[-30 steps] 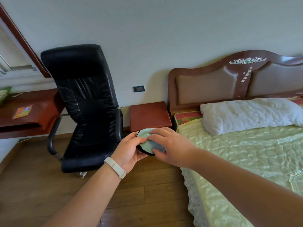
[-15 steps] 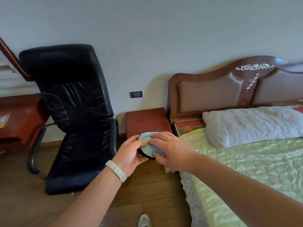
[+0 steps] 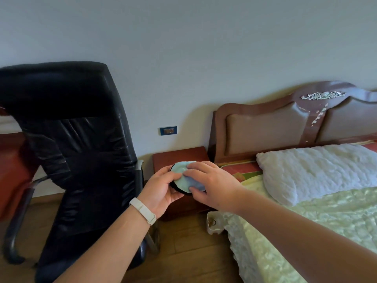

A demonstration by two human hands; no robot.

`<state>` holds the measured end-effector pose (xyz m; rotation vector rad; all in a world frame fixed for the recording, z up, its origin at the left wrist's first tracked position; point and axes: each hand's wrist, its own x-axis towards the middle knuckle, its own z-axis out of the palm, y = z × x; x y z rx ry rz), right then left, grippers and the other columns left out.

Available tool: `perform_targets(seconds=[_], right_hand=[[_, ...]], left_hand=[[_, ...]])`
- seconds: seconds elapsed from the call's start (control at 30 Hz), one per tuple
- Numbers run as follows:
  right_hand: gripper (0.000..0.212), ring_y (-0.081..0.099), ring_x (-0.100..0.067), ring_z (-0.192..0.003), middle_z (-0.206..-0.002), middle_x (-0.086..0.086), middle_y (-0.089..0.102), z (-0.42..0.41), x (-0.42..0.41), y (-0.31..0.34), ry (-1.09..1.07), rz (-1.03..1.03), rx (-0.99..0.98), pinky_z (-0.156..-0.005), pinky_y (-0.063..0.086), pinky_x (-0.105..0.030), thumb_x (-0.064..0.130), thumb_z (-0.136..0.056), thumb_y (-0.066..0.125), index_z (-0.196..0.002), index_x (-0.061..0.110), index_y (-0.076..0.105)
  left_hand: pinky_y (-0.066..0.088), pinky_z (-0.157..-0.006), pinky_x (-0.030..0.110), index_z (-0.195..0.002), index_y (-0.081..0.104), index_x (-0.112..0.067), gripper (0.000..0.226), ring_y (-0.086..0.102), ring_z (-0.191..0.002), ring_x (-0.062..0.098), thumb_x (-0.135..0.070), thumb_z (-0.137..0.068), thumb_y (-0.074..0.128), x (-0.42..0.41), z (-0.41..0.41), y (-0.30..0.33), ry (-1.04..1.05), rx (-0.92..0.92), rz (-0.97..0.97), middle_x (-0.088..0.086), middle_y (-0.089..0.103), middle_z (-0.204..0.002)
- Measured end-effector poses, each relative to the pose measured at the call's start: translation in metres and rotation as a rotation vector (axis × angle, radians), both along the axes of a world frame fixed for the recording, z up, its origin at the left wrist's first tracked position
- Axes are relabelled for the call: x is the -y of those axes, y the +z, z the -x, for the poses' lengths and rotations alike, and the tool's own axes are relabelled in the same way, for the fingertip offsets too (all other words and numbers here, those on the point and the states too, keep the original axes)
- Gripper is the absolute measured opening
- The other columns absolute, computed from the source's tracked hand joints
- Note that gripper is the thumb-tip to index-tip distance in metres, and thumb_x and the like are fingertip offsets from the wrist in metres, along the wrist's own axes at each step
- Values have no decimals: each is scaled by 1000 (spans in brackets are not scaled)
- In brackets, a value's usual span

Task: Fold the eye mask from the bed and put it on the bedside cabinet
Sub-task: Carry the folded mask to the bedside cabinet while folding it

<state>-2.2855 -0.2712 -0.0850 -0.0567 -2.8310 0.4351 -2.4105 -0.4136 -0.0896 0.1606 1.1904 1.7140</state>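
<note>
Two hands meet in the middle of the head view, both closed on a folded eye mask [image 3: 182,176], pale blue-green with a dark edge. Left hand [image 3: 161,187] cups it from the left and below, thumb pressed on its face; a white band [image 3: 143,210] circles that wrist. Right hand [image 3: 212,185] pinches it from the right, fingers [image 3: 194,165] lying over the top and the thumb under the lower edge. Held this way, the mask sits in the air in front of the bedside cabinet [image 3: 179,157], a reddish-brown box against the wall, and does not rest on it. A black office chair [image 3: 77,152] stands to the left of the cabinet. To the right lies the bed [image 3: 306,231] with a pale green cover, a white pillow [image 3: 318,170] and a padded brown headboard [image 3: 265,131]. A small white container [image 3: 213,224] sits on the wooden floor beside the bed.
</note>
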Motion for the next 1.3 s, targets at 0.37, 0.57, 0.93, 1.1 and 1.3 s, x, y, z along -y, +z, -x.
perform_targets(seconds=[0.37,0.57,0.93,1.1,1.3], right_hand=[[42,45,-16,-120,-131,7,51,60,-66,-26,-12,45,25,-95,47,-36,43,-88,50,-128,30,47],[43,47,-21,-118,-129,2,53,106,-125,-32,59,73,46,-94,49,-41,42,-87,48,-127,25,51],[40,53,-24,-110,-126,0,56,165,-238,-37,130,77,6,-90,49,-38,37,-86,53,-123,23,54],[41,52,-25,-113,-128,-1,55,185,-258,-46,142,103,9,-91,48,-39,36,-85,51,-124,23,53],[43,52,-29,-114,-130,-4,54,207,-277,-69,121,131,65,-94,47,-41,25,-83,60,-125,20,55]], left_hand=[[57,-60,33,-118,62,-8,30,70,-86,26,-5,-89,56,-62,59,-20,14,69,32,18,66,-107],[57,-60,33,-120,61,-9,30,69,-90,27,-5,-90,55,-117,93,-25,75,67,69,17,66,-109],[56,-57,31,-114,63,-8,27,68,-79,20,-5,-89,55,-225,143,-32,118,18,80,12,68,-95],[56,-58,32,-114,64,-8,28,68,-82,22,-5,-88,56,-247,168,-40,119,11,107,12,70,-97],[57,-63,37,-105,69,-14,24,70,-85,24,-2,-88,56,-275,194,-68,107,2,203,10,74,-94]])
